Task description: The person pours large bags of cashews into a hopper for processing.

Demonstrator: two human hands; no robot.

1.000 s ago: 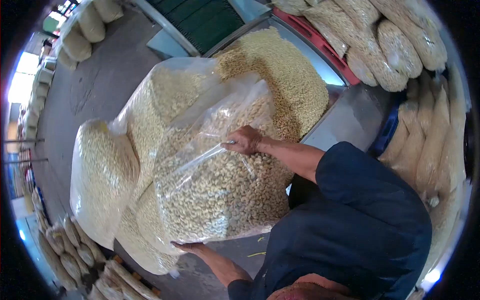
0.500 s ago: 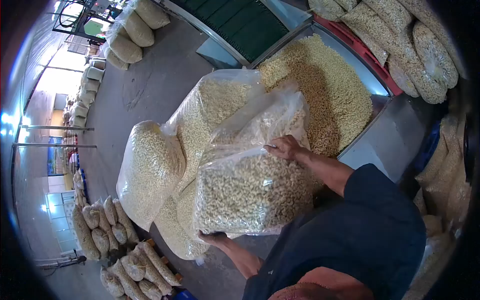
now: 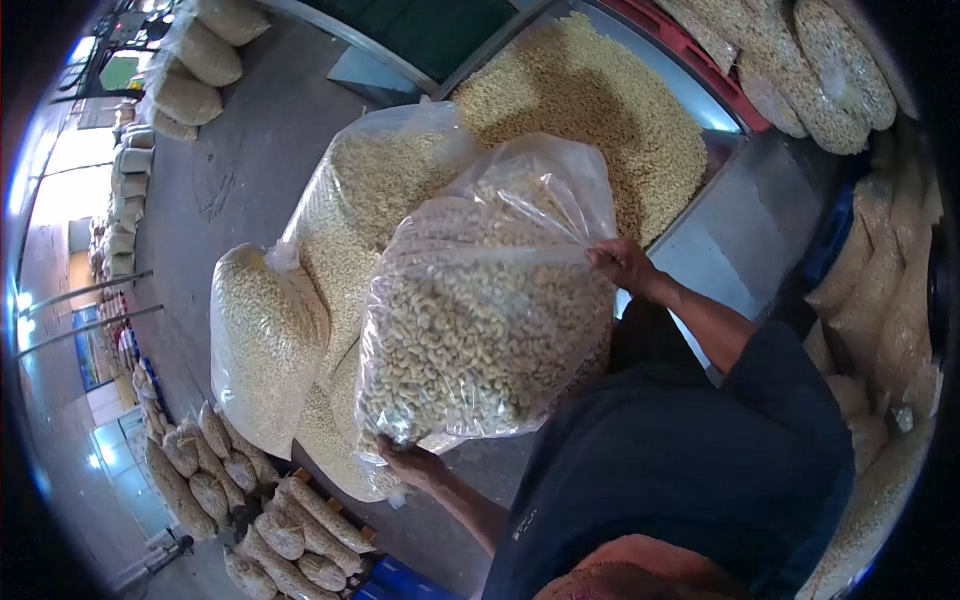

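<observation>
A large clear plastic bag of pale cashew kernels (image 3: 470, 340) lies tilted in front of me, over other filled bags. My right hand (image 3: 625, 265) is closed on the folded plastic at the bag's right edge, near its loose upper end. At the lower left corner, my left hand (image 3: 410, 462) grips the bag, with its fingers partly hidden by the plastic. Behind it stands another full bag (image 3: 365, 185), and a tied bag (image 3: 262, 335) leans at the left. Beyond the loose end, a heap of kernels (image 3: 650, 140) lies in a metal tray.
A green belt (image 3: 420, 30) runs along the top beside the metal tray wall (image 3: 735, 165). Filled bags (image 3: 845, 70) are stacked at the upper right behind a red edge (image 3: 690, 60). More sacks (image 3: 205, 60) and long bags (image 3: 290, 535) rest on the grey floor (image 3: 240, 170).
My right hand has shifted right along the bag, drawing its plastic edge out. The bag's loose end now stands up more, and the whole view has shifted slightly.
</observation>
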